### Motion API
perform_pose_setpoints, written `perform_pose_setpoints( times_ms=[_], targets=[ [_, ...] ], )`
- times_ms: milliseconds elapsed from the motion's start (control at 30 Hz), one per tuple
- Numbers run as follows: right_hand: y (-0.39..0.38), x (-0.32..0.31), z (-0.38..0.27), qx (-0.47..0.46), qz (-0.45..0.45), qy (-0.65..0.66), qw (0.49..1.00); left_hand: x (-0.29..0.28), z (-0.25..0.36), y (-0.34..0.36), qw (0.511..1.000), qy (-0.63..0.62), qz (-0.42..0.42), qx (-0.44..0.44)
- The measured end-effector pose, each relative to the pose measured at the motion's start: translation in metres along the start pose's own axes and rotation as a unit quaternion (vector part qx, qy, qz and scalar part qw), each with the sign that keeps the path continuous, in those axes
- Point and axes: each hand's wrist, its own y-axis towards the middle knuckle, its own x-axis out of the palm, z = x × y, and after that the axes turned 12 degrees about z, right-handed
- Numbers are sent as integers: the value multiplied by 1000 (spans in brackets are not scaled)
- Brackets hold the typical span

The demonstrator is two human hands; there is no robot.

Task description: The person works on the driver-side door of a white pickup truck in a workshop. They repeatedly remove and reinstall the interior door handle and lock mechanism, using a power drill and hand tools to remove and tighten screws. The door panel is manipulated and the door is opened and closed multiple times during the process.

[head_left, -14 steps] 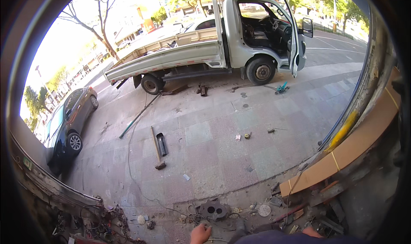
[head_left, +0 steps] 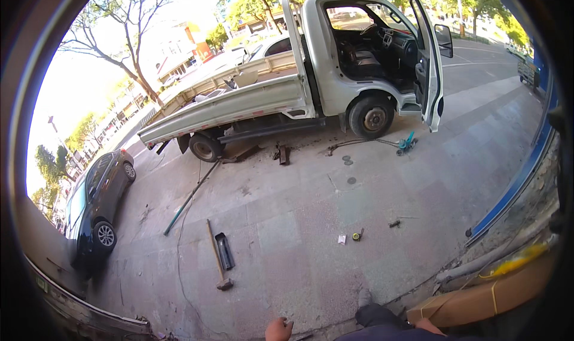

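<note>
Two hands only just show at the bottom edge. The left hand [head_left: 278, 329] is low over the pavement [head_left: 311, 209], fingers curled in, mostly cut off, so I can't tell if it grips anything. The right hand [head_left: 428, 325] is a sliver past a dark sleeve, beside a cardboard box [head_left: 478, 302] w/ a yellow strap; can't tell its state either.

Nearest loose thing is the sledgehammer [head_left: 216, 257], flat on the paving, head toward the person, apart from the left hand. Just beside its handle lies a black metal channel [head_left: 224, 251]. A thin cable [head_left: 179, 263] runs past both.

Step in hand, imo: crouched at the kerb, nothing clearly picked up yet. Any grab for the sledgehammer would call for a fwd reach to the left, taking it near the head.

Further out: a small yellow bit [head_left: 357, 235], a long pole [head_left: 188, 200], a teal tool [head_left: 406, 143]. Beyond, a dark car [head_left: 95, 206] on the left and a white flatbed truck [head_left: 287, 96], cab door open.
</note>
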Motion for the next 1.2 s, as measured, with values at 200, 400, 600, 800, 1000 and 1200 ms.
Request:
perform_pose_setpoints(
  times_ms=[200, 400, 600, 800, 1000, 1200],
  targets=[
    [262, 55, 17, 577, -270, 191, 746, 27, -23, 47, 994, 51, -71, -64],
    [512, 103, 8, 592, -142, 229, 759, 33, 1, 179, 973, -29, -149, -173],
    [610, 165, 5, 671, -105, 218, 701, 54, 38, 436, 989, 8, -115, -97],
    [701, 211, -19, 289, -461, -115, 831, -66, 193, 742, 995, -42, -57, -66],
    [808, 304, 18, 210, -477, -147, 841, -161, 335, 934, 998, -44, 50, 5],
    [929, 417, 102, 185, -525, -134, 820, -113, 412, 1028, 998, -21, 48, -34]
  ],
)
